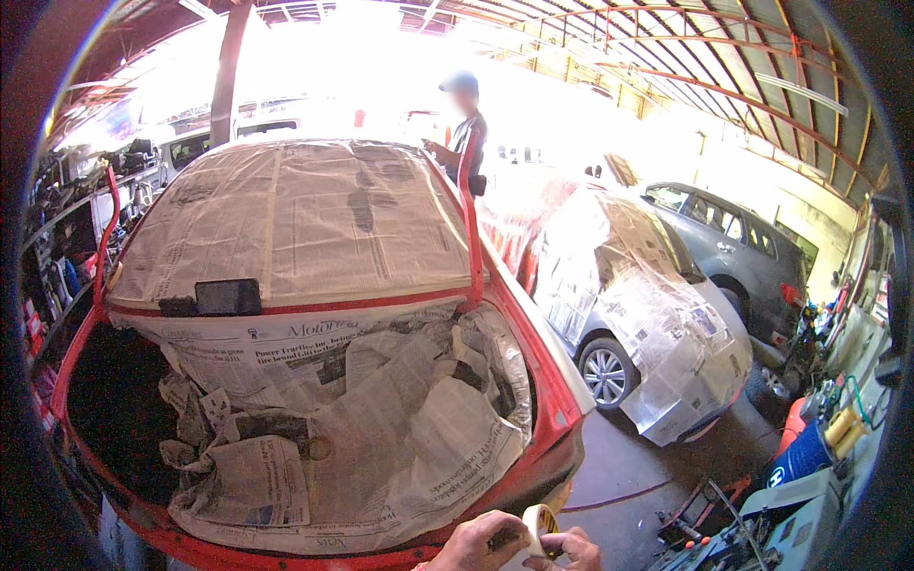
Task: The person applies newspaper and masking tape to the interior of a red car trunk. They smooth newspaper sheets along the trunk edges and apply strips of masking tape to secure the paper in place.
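Observation:
Low in the view, both of my hands are at a roll of masking tape [535, 531], pale with a yellow and dark inner core. My left hand [481, 542] has its fingers closed at the roll's left side. My right hand [571, 551] grips it from the right, thumb and fingers bent. Beyond them is the open trunk of a red car [557, 455], lined with crumpled newspaper [381, 457]. More newspaper [314, 214] is taped over the rear window. A dark rectangular object [228, 297] rests at the window's lower edge.
Red hinge arms [473, 228] rise on both sides of the trunk. At right stand a paper-covered car [657, 357] and a grey car [728, 238]. A person [466, 124] in a cap is beyond the red car. Shelves [71, 224] line the left; tools and a blue container [800, 455] crowd the right.

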